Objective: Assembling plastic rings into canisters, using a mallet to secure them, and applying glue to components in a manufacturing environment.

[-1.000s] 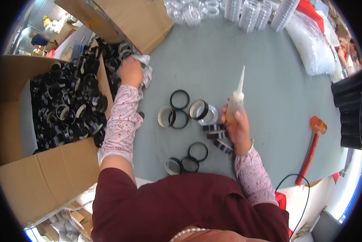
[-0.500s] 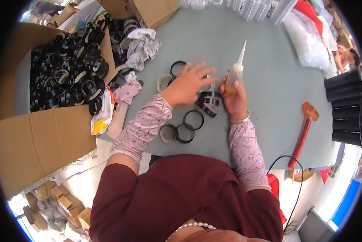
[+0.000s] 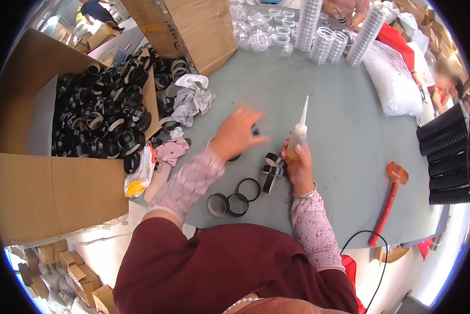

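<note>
Here, right hand (image 3: 299, 168) is closed round a small squeeze bottle (image 3: 298, 137), amber body, long white nozzle pointing up, held upright above the bench (image 3: 345, 131) middle. Left hand (image 3: 237, 133) is blurred, fingers spread, over black rings (image 3: 269, 170); grip can't be told. 3 more rings (image 3: 235, 199) lie near the front edge.

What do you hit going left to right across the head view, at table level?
Cardboard box of black rings → crumpled grey cloth → left hand → right hand holding a glue bottle → orange-headed mallet → stacks of black cups.
</note>
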Demonstrator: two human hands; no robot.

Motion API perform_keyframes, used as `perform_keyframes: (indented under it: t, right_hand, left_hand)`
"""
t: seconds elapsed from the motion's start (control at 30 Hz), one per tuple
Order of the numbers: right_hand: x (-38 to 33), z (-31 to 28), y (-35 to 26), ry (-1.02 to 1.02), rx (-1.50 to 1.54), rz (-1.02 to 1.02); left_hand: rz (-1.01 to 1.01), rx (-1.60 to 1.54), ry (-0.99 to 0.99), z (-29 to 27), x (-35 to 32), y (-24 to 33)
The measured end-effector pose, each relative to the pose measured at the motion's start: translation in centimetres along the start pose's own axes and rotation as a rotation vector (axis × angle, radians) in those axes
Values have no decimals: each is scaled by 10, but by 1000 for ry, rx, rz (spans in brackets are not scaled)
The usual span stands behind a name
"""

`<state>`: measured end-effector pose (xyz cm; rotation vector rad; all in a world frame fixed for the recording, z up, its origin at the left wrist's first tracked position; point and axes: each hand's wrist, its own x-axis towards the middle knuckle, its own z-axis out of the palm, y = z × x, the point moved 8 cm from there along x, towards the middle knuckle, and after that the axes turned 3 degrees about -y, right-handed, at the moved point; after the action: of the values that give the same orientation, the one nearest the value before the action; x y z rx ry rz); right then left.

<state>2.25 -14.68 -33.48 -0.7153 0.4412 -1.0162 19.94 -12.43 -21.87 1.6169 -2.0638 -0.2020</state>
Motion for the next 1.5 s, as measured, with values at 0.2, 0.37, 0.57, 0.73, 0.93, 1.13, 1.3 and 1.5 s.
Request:
perform_keyframes:
  t: [0.2, 0.37, 0.57, 0.73, 0.93, 1.13, 1.3, 1.5]
  right_hand:
    - [8, 10, 2, -21, -76, 20]
    - [2, 17, 2, 54, -165, -129]
    - [5, 42, 26, 130, -264, -277]
    - [11, 17, 8, 153, -389, -362]
    - [14, -2, 12, 148, -196, -240]
    - [16, 19, 18, 124, -268, -186]
    - [17, 23, 14, 105, -243, -177]
    - [17, 25, 14, 101, -260, -132]
  left_hand:
    - [-227, 2, 62, -34, -138, -12]
    - [-256, -81, 112, -19, -216, 16]
    - [-194, -30, 35, 31, -183, 5]
    - [-145, 106, 205, -50, -148, -27]
    - [-764, 721, 412, -196, -218, -129]
    - [-668, 598, 305, -196, -236, -174]
    - [-658, 562, 393, -203, -232, -191]
    - [-468, 621, 532, -193, -218, -148]
